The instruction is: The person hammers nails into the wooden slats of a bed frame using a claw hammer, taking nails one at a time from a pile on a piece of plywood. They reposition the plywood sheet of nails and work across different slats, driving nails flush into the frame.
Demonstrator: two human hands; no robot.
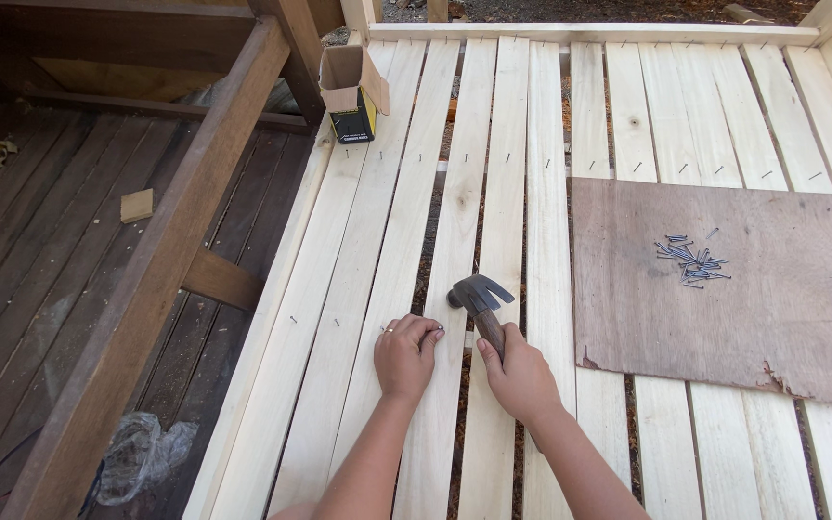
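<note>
My right hand point(520, 376) grips the wooden handle of a claw hammer point(479, 294), its dark steel head low over a pale wooden slat. My left hand point(404, 356) rests on the slats just left of the hammer head, fingertips pinched around a small nail point(438, 332) held upright on the wood. A ring shows on one finger. Both hands lie on a frame of pale slats point(392, 221) with gaps between them and rows of nails partly driven in.
A brown plywood sheet point(772, 327) lies on the slats at right, with a pile of loose nails point(690, 260) on it. An open cardboard nail box point(351, 91) stands at the back left. Dark beams point(161, 260) and a dark plank floor lie left, with crumpled plastic point(142, 453).
</note>
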